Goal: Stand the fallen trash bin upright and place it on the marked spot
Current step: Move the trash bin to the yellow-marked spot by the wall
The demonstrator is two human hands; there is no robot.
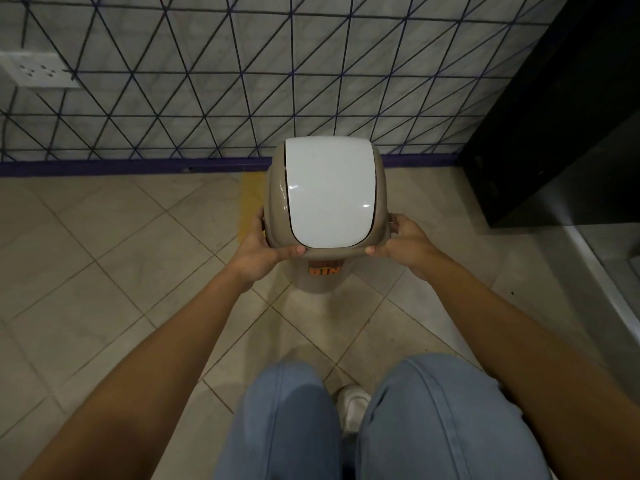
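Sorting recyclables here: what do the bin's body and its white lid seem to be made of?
Bin body: likely moulded plastic, beige, fairly matte, with smooth rounded edges. White lid: likely glossy plastic, showing bright glints near its corners. Neither can be confirmed by sight alone.

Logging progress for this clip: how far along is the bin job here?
Done: the trash bin looks upright. In hand: left hand and right hand grip its lid rim. Left: settling it on the yellow floor mark, only partly visible beside it, then letting go.
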